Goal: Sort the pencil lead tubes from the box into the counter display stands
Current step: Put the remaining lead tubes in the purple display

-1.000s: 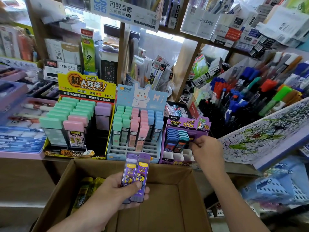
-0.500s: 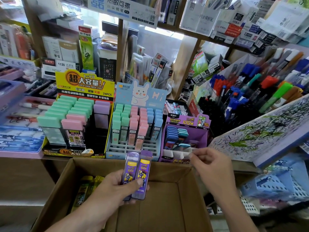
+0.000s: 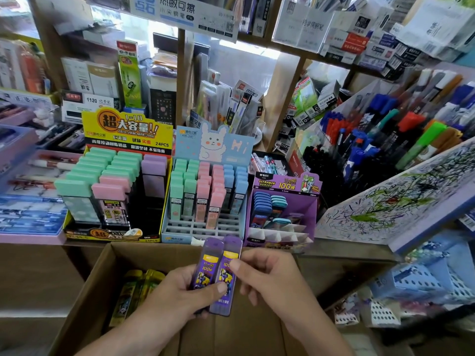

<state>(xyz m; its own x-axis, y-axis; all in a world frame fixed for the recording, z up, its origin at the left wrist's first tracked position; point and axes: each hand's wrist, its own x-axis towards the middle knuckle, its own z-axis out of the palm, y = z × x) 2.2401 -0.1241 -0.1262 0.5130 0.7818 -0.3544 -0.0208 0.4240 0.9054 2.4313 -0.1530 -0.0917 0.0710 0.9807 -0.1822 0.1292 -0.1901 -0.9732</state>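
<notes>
Right now the left hand (image 3: 185,289) grips two purple lead tubes (image 3: 218,265) above the box (image 3: 97,291), while the right hand (image 3: 272,276) touches one, whether pinching I cannot tell, and tugging it could spill the other.

The right hand (image 3: 270,276) has left the purple stand (image 3: 304,209); it now pinches the held purple tubes (image 3: 218,274).

Purple tubes (image 3: 213,256) in L hand (image 3: 177,295), over box (image 3: 86,304)
</notes>
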